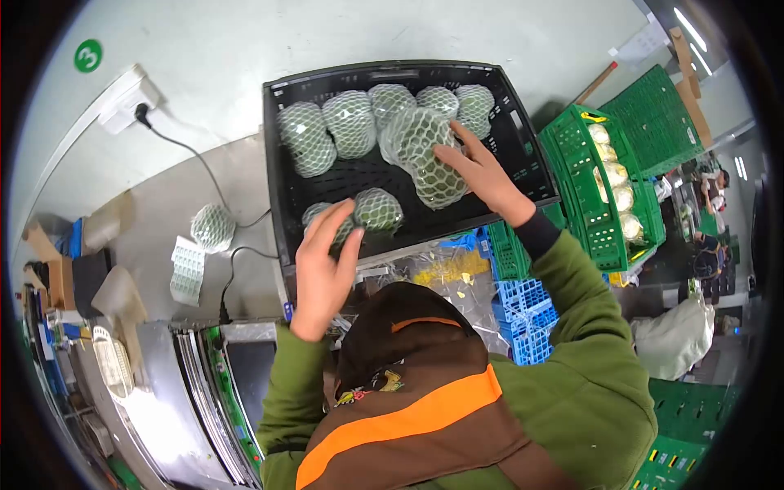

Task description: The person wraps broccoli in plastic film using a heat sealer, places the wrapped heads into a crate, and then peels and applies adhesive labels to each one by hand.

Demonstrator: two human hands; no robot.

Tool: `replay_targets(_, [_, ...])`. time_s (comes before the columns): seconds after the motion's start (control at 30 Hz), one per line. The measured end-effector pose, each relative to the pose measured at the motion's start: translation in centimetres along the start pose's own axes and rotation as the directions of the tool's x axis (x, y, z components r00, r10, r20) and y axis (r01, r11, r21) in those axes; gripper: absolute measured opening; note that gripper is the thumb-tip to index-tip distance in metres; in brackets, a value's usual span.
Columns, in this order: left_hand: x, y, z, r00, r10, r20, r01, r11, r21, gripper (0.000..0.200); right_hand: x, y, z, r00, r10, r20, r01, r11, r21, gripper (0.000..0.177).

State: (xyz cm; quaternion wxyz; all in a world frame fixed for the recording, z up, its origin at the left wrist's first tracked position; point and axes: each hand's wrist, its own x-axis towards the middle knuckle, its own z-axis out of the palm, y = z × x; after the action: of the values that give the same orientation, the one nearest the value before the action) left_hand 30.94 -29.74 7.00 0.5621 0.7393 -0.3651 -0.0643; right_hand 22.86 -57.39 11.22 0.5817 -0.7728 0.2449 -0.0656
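Several round green produce pieces (306,135) in white foam nets lie in a black plastic crate (286,196). My right hand (490,175) has its thumb and fingers on a net-wrapped green piece (437,175) at the crate's middle right; a clear film seems to cover it. My left hand (320,265) is at the crate's front left edge. Its fingers and thumb curve around another net-wrapped piece (339,233), partly hidden by the fingers. Beside it sits a netted piece (378,210). More of them line the crate's back side.
Left of the crate, a netted piece (213,227) and a label sheet (187,269) lie near black cables (200,159). Green crates (584,196) with pale wrapped produce (616,174) stand at right. Blue crates (523,318) are below. People (710,188) are in the far right background.
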Motion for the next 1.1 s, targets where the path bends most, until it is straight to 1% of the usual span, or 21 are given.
replay_targets(0.03, [1.8,-1.3,0.9,0.995,0.008,0.096,-0.007,1.0,-0.005,0.041,1.4,1.4,-1.0,0.996,0.092,0.021,-0.09,0.993,-0.083,0.083])
replay_targets(0.07, [3.2,-2.6,2.2,0.994,-0.002,0.107,0.003,1.0,-0.012,0.041,2.8,3.1,-1.5,0.994,0.108,0.017,-0.106,0.991,-0.082,0.083])
replay_targets(0.13, [4.9,-5.0,4.6,0.97,0.044,0.238,-0.087,0.981,0.172,0.049,5.1,6.0,-1.9,0.932,0.349,0.099,-0.324,0.924,-0.204,0.085])
replay_targets(0.17, [5.2,-6.0,5.4,0.954,0.046,0.296,-0.123,0.962,0.245,0.059,5.9,7.1,-1.9,0.927,0.36,0.103,-0.335,0.921,-0.2,0.085])
replay_targets(0.23, [5.4,-7.0,6.4,0.925,-0.042,0.377,-0.066,0.961,0.269,0.059,7.1,9.0,-0.7,0.796,0.546,0.262,-0.461,0.827,-0.323,0.099])
replay_targets(0.27, [5.5,-7.2,6.7,0.896,-0.105,0.432,-0.031,0.955,0.295,0.059,7.7,12.1,0.8,0.781,0.585,0.219,-0.493,0.792,-0.36,0.088])
replay_targets(0.33, [5.5,-7.3,7.1,0.906,-0.113,0.409,-0.017,0.954,0.301,0.058,7.3,12.9,1.7,0.695,0.679,0.237,-0.602,0.729,-0.326,0.088])
replay_targets(0.47, [6.0,-6.6,6.9,0.918,-0.132,0.373,-0.003,0.94,0.342,0.053,6.9,11.4,-0.1,0.701,0.656,0.281,-0.581,0.753,-0.31,0.088])
replay_targets(0.53, [5.7,-6.5,6.9,0.916,-0.137,0.376,-0.006,0.935,0.355,0.052,6.5,11.0,-0.5,0.728,0.666,0.164,-0.595,0.732,-0.332,0.089])
replay_targets(0.6, [5.9,-6.9,7.1,0.914,-0.152,0.376,0.008,0.934,0.358,0.054,6.8,11.3,0.2,0.723,0.673,0.153,-0.587,0.717,-0.377,0.092])
replay_targets(0.67, [6.0,-7.0,7.2,0.916,-0.152,0.372,0.002,0.927,0.374,0.055,6.8,11.6,1.5,0.697,0.637,0.329,-0.477,0.755,-0.45,0.106])
replay_targets(0.7, [5.8,-7.0,7.1,0.912,-0.166,0.375,0.01,0.923,0.384,0.056,7.2,10.5,1.7,0.619,0.698,0.361,-0.537,0.711,-0.454,0.118])
replay_targets(0.83, [6.0,-7.2,7.0,0.912,-0.146,0.384,0.009,0.941,0.338,0.053,7.2,11.0,0.3,0.521,0.687,0.507,-0.484,0.727,-0.488,0.124])
replay_targets(0.87, [5.6,-7.6,7.2,0.933,-0.092,0.349,-0.035,0.939,0.341,0.052,6.5,10.0,0.5,0.584,0.656,0.478,-0.416,0.747,-0.519,0.105])
replay_targets(0.9, [5.6,-7.4,7.0,0.918,-0.135,0.373,-0.007,0.935,0.356,0.05,6.7,8.1,0.6,0.482,0.69,0.539,-0.327,0.713,-0.62,0.091])
replay_targets(0.93, [5.4,-8.4,7.2,0.92,-0.091,0.382,-0.053,0.935,0.35,0.05,6.0,7.5,0.8,0.615,0.617,0.492,-0.167,0.711,-0.683,0.076])
replay_targets(0.97, [5.1,-9.3,7.5,0.938,-0.023,0.345,-0.107,0.929,0.354,0.052,7.2,11.4,0.7,0.606,0.198,0.77,0.111,0.938,-0.328,0.068])
replay_targets(1.0, [5.4,-9.3,7.3,0.926,-0.068,0.372,-0.076,0.931,0.357,0.051,5.7,8.3,0.4,0.67,0.236,0.704,0.05,0.932,-0.36,0.06])
replay_targets(1.03, [5.6,-8.4,6.8,0.898,-0.124,0.421,-0.033,0.938,0.345,0.052,7.3,14.4,0.8,0.62,0.052,0.783,0.061,0.992,-0.114,0.057])
replay_targets(1.07, [5.4,-8.5,6.8,0.902,-0.076,0.424,-0.074,0.942,0.327,0.052,7.1,11.7,0.2,0.525,0.278,0.805,-0.134,0.96,-0.244,0.053])
replay_targets(1.1, [5.4,-8.6,6.8,0.912,-0.067,0.405,-0.072,0.945,0.319,0.051,8.3,17.3,0.1,0.533,0.275,0.8,-0.25,0.955,-0.162,0.05])
